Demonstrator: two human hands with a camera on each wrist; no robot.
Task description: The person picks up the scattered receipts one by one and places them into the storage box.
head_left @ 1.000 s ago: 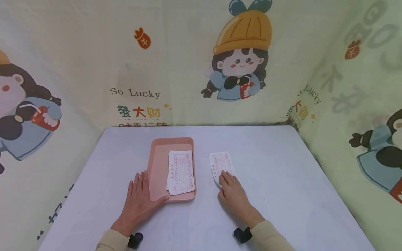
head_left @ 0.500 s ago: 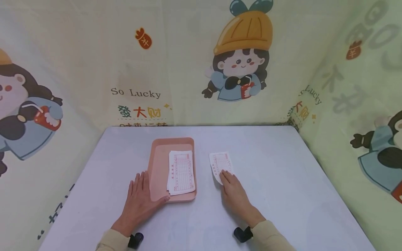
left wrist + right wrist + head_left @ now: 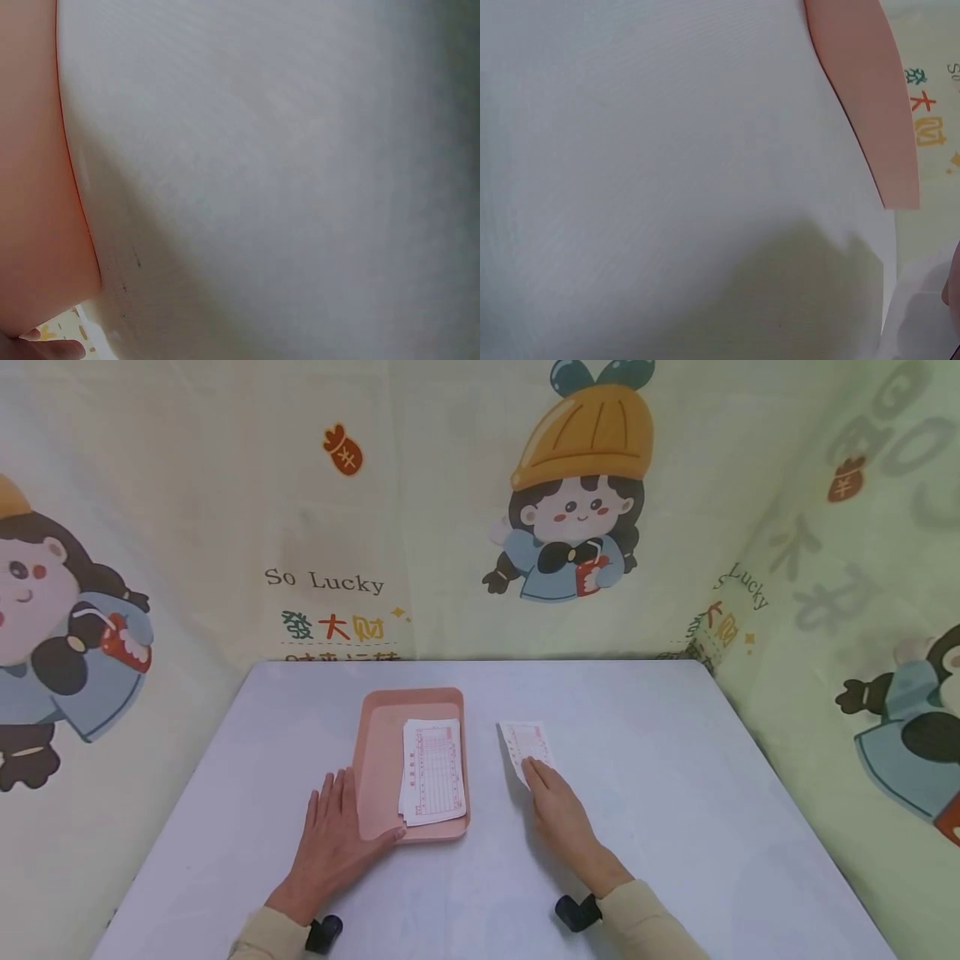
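In the head view, a pink tray (image 3: 382, 743) holds a small stack of white printed slips (image 3: 435, 772) along its right side. My left hand (image 3: 330, 835) lies against the tray's near left corner, fingers straight along the left side and thumb at the front rim. To the right of the tray my right hand (image 3: 562, 818) pinches a white slip with red print (image 3: 527, 739), its left edge raised over a shadow. In the right wrist view that slip (image 3: 919, 319) shows beside a fingertip at the lower right. The left wrist view shows mostly the tray's wall (image 3: 37, 150).
Everything stands on a white table (image 3: 645, 735). A cream cloth (image 3: 442, 510) printed with cartoon figures surrounds it at the back and sides. Black wrist mounts (image 3: 577, 913) sit under both cuffs.
My right hand has turned slightly and raised the slip, which lay flatter on the table before. The left hand and the tray stay in place.
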